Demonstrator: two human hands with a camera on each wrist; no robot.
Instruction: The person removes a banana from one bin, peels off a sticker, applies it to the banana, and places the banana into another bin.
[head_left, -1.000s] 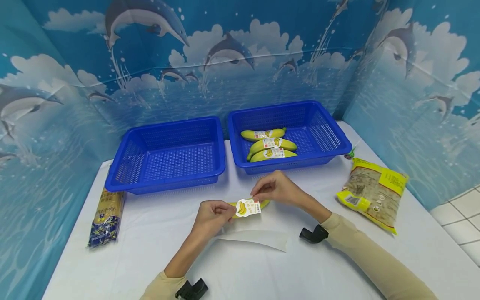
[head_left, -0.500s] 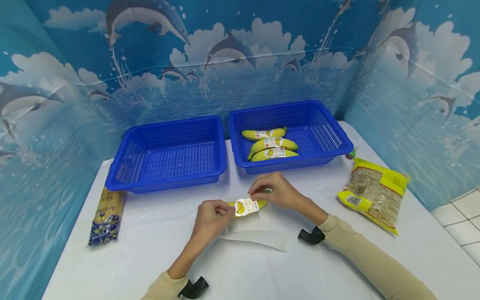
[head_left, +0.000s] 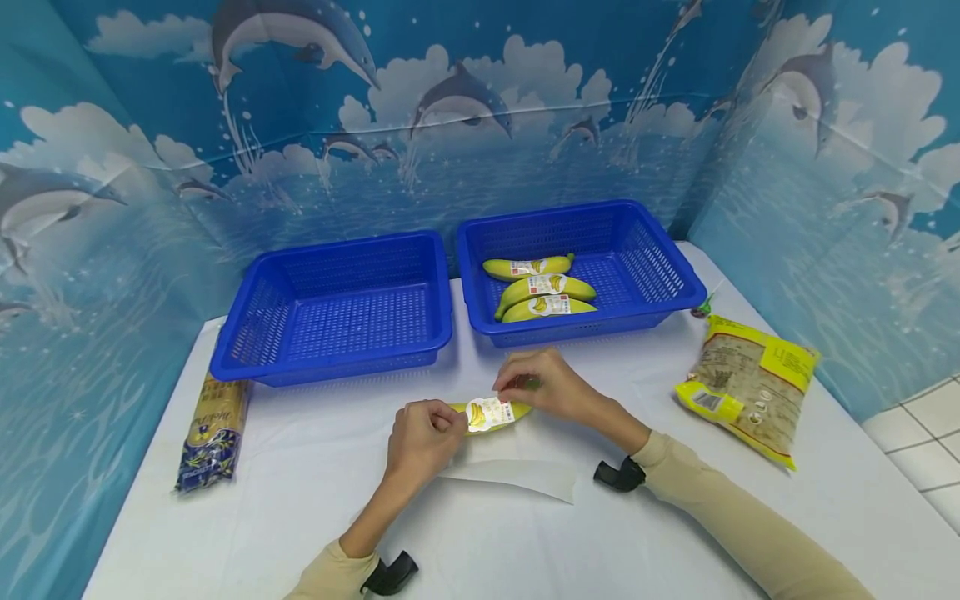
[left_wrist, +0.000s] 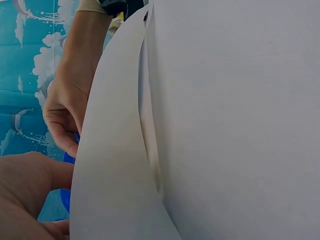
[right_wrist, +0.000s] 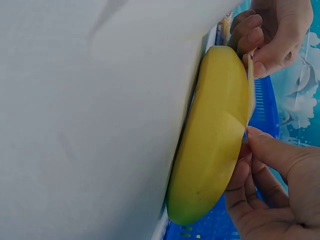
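A banana [head_left: 521, 411] lies on the white table between my hands. Over it is a white label [head_left: 487, 414] with a banana picture. My left hand [head_left: 424, 440] pinches the label's left end, and my right hand [head_left: 553, 385] pinches its right end between thumb and fingers. In the right wrist view the label's edge [right_wrist: 251, 92] runs along the side of the banana [right_wrist: 212, 135], partly standing off it near the left hand [right_wrist: 280, 37]. A curved white paper strip [head_left: 517, 477] lies in front of the hands; it fills much of the left wrist view.
Behind stand two blue baskets: the left one [head_left: 330, 364] and the right one [head_left: 592, 325], which holds three labelled bananas [head_left: 547, 287]. A gold-and-blue packet [head_left: 213, 437] lies at left, a yellow bag [head_left: 750, 387] at right, with a small green-topped item [head_left: 701, 310] behind it.
Both hands have shifted slightly, the right one a little left and down. The label has moved slightly left with them and now covers the banana's middle more squarely.
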